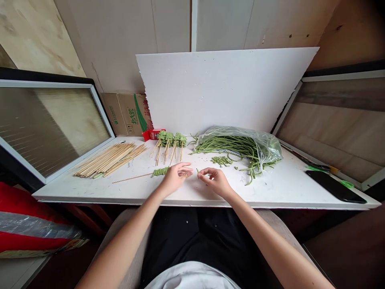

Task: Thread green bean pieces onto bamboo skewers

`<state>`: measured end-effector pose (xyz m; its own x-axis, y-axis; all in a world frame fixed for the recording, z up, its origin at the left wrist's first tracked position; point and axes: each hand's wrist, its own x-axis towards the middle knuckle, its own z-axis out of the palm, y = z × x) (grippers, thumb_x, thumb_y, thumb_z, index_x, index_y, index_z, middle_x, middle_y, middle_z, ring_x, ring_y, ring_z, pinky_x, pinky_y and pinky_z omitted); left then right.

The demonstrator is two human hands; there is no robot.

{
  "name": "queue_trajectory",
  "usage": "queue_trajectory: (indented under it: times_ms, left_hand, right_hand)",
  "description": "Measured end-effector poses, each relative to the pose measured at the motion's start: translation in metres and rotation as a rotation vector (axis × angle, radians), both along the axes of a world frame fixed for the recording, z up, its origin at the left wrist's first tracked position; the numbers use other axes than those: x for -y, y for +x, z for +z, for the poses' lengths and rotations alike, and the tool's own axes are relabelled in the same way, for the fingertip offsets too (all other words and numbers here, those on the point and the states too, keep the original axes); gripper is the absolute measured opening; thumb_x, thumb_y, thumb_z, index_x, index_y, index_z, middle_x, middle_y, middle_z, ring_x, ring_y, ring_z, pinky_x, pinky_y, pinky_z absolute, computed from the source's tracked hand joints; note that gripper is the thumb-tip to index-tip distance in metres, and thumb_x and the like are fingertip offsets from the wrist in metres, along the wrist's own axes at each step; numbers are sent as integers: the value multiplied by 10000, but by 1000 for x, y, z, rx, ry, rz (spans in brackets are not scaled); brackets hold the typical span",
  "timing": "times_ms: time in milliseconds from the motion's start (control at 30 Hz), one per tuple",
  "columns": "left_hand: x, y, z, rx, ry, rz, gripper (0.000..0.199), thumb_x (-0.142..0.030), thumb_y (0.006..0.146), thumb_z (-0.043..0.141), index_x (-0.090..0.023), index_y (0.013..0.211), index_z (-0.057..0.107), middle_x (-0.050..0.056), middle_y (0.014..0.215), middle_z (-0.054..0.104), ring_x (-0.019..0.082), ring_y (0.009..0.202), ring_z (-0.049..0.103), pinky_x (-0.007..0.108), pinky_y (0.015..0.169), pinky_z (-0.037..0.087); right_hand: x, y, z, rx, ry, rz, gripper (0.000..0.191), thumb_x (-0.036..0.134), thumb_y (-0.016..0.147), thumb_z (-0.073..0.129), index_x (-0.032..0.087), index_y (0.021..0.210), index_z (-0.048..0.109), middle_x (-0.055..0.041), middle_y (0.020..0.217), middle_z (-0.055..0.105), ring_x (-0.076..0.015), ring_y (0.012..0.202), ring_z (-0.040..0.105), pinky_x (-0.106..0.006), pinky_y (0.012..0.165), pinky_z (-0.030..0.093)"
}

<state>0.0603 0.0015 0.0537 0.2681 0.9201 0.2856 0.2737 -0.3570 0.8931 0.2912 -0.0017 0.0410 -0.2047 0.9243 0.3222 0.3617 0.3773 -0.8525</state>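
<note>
A bamboo skewer [132, 178] lies on the table, its right part threaded with folded green long bean [160, 171]. My left hand [177, 176] is just over the right end of that skewer, fingers stretched out and apart, and hides part of it. To its right, my right hand [215, 181] pinches a small piece of long bean [197, 170] between thumb and forefinger. A small gap separates the two hands. Behind them stand several finished-looking bean skewers [172, 139] in a row, sticks pointing toward me.
Bare bamboo skewers [110, 159] are heaped at the left. A clear plastic bag [267, 146] of long beans [225, 143] lies at the back right, with short bean bits [221, 161] before it. A black phone [335, 186] rests far right. A cardboard box [128, 114] and white board [228, 90] stand behind.
</note>
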Motion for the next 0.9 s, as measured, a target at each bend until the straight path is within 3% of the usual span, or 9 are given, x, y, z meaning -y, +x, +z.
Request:
queue_trajectory:
  times_ms: [67, 167, 267, 367, 567, 800, 900]
  left_hand:
    - [-6, -39, 15, -276, 28, 68, 371, -449, 836, 754, -217, 1124, 767, 119, 1103, 797, 276, 976, 747, 393, 901, 572]
    - [-16, -114, 25, -554, 44, 316, 256, -361, 763, 775, -196, 959, 792, 104, 1001, 803, 277, 933, 735, 361, 858, 547]
    - [-25, -178, 17, -693, -32, 447, 270, -300, 612, 843, -195, 857, 801, 96, 979, 803, 283, 920, 733, 340, 846, 532]
    - [-30, -212, 3, -668, -163, 402, 262, -315, 534, 862, -216, 771, 805, 76, 855, 803, 283, 818, 737, 330, 748, 535]
    - [-31, -211, -9, -605, -147, 365, 174, -358, 562, 830, -223, 651, 765, 78, 747, 778, 271, 731, 715, 319, 675, 513]
    - [-29, -203, -4, -613, -164, 344, 144, -332, 676, 644, -197, 682, 694, 71, 718, 737, 230, 690, 668, 295, 628, 479]
    - [-27, -197, 5, -551, -160, 335, 199, -356, 685, 639, -184, 767, 694, 71, 729, 733, 223, 668, 654, 298, 613, 482]
  right_hand:
    - [-2, 5, 3, -24, -33, -17, 413, 613, 834, 722, 210, 893, 789, -75, 947, 790, -160, 603, 591, -311, 584, 459]
    - [-4, 10, 5, -106, -58, 3, 413, 607, 824, 741, 204, 905, 784, -82, 969, 785, -199, 743, 664, -324, 690, 499]
    - [-6, 11, 3, -196, -88, 15, 420, 613, 807, 763, 210, 921, 785, -91, 995, 785, -256, 934, 698, -354, 817, 511]
    - [-7, 9, 1, -259, -136, 3, 449, 635, 775, 785, 213, 927, 785, -92, 971, 784, -275, 969, 692, -371, 837, 503]
    - [-8, 9, -2, -316, -231, 32, 462, 624, 785, 780, 200, 965, 786, -105, 1005, 775, -255, 941, 665, -317, 705, 466]
    - [-11, 15, -4, -414, -229, 115, 377, 558, 792, 789, 194, 891, 769, -98, 994, 759, -224, 921, 660, -295, 679, 442]
    - [-13, 16, -6, -496, -233, 72, 389, 538, 765, 824, 196, 946, 778, -91, 979, 744, -228, 955, 657, -284, 665, 426]
